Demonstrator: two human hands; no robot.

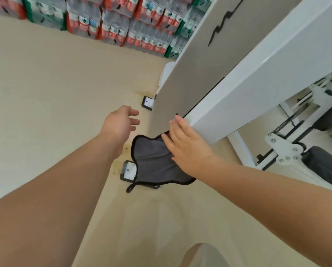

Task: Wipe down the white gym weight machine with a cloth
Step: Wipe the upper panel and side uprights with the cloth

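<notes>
The white gym weight machine (257, 78) rises at the right, a thick white frame beam beside a grey side panel. A grey cloth (153, 160) with a black hem hangs against the panel's lower part. My right hand (186, 145) presses the cloth flat to the panel with straight fingers, just left of the white beam. My left hand (120, 122) hovers in the air to the left of the panel, fingers relaxed and holding nothing.
Two black-and-white machine feet (129, 170) (147, 102) stand on the beige floor below the panel. Several packs of bottled water (107, 22) are stacked along the far wall. Black pads and a white bracket (284, 147) sit at the right.
</notes>
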